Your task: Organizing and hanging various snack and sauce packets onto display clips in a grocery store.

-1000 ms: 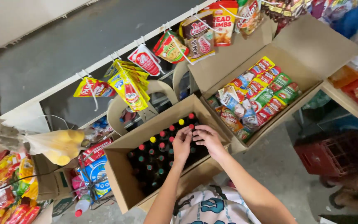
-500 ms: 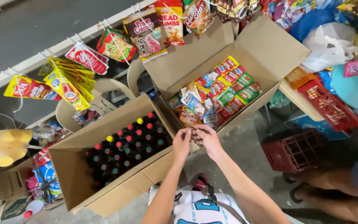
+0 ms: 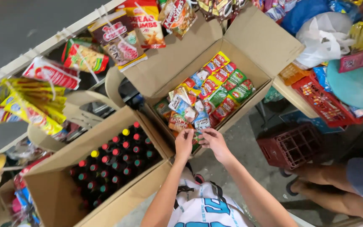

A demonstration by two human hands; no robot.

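My left hand (image 3: pixel 184 143) and my right hand (image 3: pixel 214 142) meet at the near edge of an open cardboard box (image 3: pixel 255 97) packed with colourful sachets (image 3: pixel 209 94). Both hands pinch a small green sachet (image 3: pixel 196 140) between their fingertips, right at the box's front corner. To the left stands a second open cardboard box (image 3: pixel 118 201) full of dark bottles (image 3: pixel 114 162) with red, yellow and green caps. My forearms reach up from the bottom of the view over a white printed shirt.
Snack packets (image 3: pixel 122 35) hang on a line along the top left. A beige plastic chair (image 3: pixel 80 115) stands behind the bottle box. A red crate (image 3: pixel 293 145) lies on the floor at right, beside another person's legs (image 3: pixel 337 185). A red basket (image 3: pixel 328 96) sits on a shelf.
My hands have moved from above the bottle box to the near corner of the sachet box. The view has swung right, so both boxes have slid left in the frame.
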